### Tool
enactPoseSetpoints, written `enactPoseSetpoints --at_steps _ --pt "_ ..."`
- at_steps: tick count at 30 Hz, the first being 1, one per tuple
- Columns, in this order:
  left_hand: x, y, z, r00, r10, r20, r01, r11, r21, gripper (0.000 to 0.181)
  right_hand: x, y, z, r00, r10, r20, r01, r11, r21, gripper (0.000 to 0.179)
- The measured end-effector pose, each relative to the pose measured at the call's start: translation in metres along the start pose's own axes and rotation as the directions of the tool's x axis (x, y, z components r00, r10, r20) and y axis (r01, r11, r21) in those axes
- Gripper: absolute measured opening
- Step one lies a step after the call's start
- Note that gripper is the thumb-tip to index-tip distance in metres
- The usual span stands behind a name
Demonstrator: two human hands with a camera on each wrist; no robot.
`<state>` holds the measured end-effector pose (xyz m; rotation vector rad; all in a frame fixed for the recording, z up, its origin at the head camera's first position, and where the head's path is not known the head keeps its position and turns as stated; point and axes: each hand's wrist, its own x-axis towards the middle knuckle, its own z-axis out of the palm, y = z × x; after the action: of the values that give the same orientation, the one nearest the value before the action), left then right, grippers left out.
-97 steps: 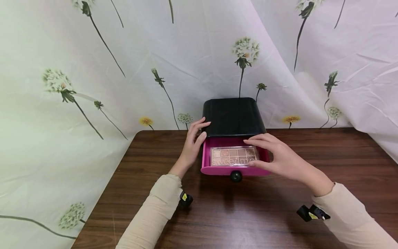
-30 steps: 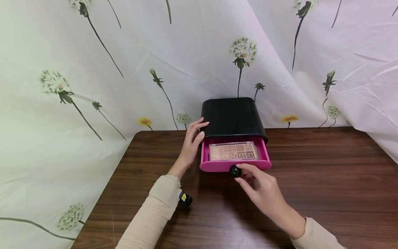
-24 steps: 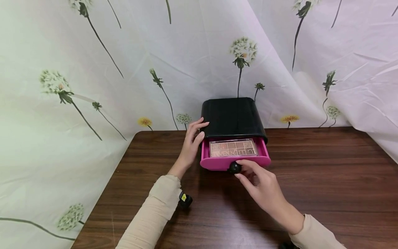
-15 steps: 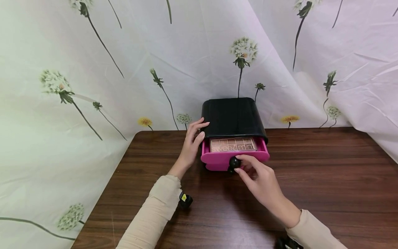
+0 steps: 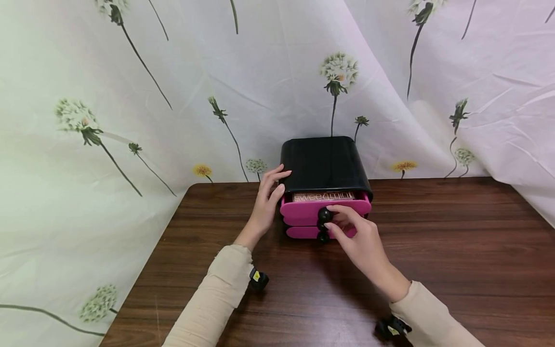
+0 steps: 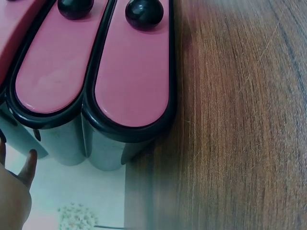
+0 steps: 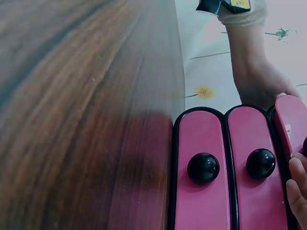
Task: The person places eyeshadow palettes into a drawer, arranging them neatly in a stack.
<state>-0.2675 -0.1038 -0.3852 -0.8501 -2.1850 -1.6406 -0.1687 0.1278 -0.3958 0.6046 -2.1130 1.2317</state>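
A small black cabinet with pink drawers stands at the back of the table. My left hand rests against its left side, fingers fairly straight. With thumb and fingertips, my right hand pinches the round black knob of the top drawer, which sticks out a little. Through the narrow gap above the drawer front shows a strip of an eyeshadow palette; the rest of it is hidden. In the right wrist view, only a few right-hand fingertips show, beside the protruding drawer.
Two lower drawers sit flush in the cabinet: the middle one and the bottom one, each with a black knob. Brown wooden table extends all round. Behind hangs a white cloth with a dandelion print, close to the cabinet's back.
My right hand has gone from the palette in the drawer to the knob. The top drawer has slid inward with the palette, uncovering the lower drawer fronts. My left hand has stayed put.
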Motion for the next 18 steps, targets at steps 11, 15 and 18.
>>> enactPoseSetpoints --at_steps 11,15,18 --pt "-0.0005 -0.0016 0.0014 1.0 0.008 -0.003 -0.008 1.0 -0.024 0.042 0.0097 0.0086 0.0065 0.998 0.055 -0.008 -0.054 0.998 0.027 0.038" --pt "-0.0004 -0.001 0.002 1.0 0.002 -0.006 -0.003 1.0 -0.021 0.044 0.0102 0.0089 0.0077 0.998 0.066 -0.017 -0.065 0.997 0.043 0.037" --pt "-0.0003 -0.001 0.0022 1.0 0.0 -0.008 0.0 1.0 -0.023 0.044 0.0104 0.008 0.0078 0.997 0.074 -0.017 -0.073 0.996 0.042 0.037"
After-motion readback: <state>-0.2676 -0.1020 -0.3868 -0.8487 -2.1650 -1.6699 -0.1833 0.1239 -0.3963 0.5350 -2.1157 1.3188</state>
